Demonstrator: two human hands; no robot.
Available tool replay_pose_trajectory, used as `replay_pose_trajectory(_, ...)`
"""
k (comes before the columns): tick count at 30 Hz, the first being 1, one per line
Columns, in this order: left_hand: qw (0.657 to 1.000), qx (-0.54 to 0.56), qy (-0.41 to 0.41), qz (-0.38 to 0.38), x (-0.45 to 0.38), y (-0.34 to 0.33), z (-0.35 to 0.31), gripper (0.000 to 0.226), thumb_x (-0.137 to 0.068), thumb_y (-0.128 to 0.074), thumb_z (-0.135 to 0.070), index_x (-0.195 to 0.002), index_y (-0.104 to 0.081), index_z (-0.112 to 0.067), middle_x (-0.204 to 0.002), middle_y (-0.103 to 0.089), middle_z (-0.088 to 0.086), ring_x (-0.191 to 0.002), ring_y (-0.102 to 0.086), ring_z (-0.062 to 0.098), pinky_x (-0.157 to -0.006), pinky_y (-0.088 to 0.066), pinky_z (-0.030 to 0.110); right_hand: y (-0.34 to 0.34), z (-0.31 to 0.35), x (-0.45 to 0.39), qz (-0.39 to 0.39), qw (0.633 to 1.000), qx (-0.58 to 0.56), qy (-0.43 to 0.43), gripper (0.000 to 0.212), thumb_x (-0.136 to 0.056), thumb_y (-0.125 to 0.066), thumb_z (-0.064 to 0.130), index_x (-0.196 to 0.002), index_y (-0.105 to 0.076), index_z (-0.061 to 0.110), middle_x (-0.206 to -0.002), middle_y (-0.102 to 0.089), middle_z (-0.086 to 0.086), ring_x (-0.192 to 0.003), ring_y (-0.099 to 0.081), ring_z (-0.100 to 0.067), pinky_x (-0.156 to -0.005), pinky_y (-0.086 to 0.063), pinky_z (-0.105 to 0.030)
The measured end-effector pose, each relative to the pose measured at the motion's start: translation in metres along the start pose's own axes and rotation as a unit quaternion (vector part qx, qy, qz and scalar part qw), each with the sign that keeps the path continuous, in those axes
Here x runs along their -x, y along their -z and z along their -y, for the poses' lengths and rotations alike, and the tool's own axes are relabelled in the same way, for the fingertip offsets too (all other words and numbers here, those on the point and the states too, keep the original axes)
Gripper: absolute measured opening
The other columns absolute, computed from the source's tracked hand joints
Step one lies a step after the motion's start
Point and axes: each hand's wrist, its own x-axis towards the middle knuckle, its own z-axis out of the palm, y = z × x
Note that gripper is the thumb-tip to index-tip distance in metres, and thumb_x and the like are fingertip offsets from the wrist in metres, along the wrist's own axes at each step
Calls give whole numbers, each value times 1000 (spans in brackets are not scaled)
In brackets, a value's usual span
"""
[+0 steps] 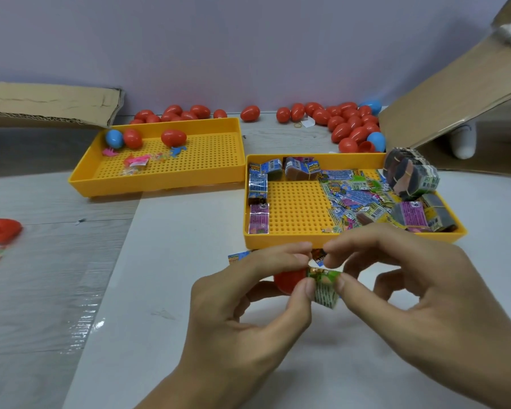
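Observation:
Both hands meet low in the middle of the table, just in front of the right yellow tray [289, 240]. My left hand [248, 302] cradles a red egg half [289, 280] in its fingers and pinches a small folded printed leaflet [325, 287] with its thumb. My right hand [396, 278] pinches the same leaflet from the right with thumb and forefinger. The leaflet is green and white with fine print. Another printed leaflet [236, 257] lies on the table behind my left fingers, mostly hidden.
The right tray holds loose leaflets [351, 196] and rubber-banded bundles [410, 175]. The left yellow tray [160, 181] holds red and blue eggs [132, 138] and small toys [136, 162]. Several red eggs [351, 125] lie along the back. Cardboard flaps [455, 93] stand at right and left. Red egg halves [2, 228] lie far left.

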Motion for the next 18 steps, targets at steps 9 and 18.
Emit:
replay_pose_trajectory(9,997,-61,22,50,-4,7,-3,23,-85,-69,-17,-107,-72,-13,-124,-69,4,-111,-69,13,-81,-59,26,-27,10,20,54,997,60,-20,16,-73,-70,19,-83,-76,30,-73,-70,14,-63,-69,-8,-38,-47,-30)
replay_pose_trajectory(18,991,-127,33,30,4,-1,-2,34,-90,-66,-7,-119,-71,-24,-121,-71,4,-113,-68,15,-71,-53,6,-17,8,6,149,891,-308,-299,30,-73,-59,14,-93,-80,16,-92,-76,-18,-84,-74,-29,-49,-55,-32)
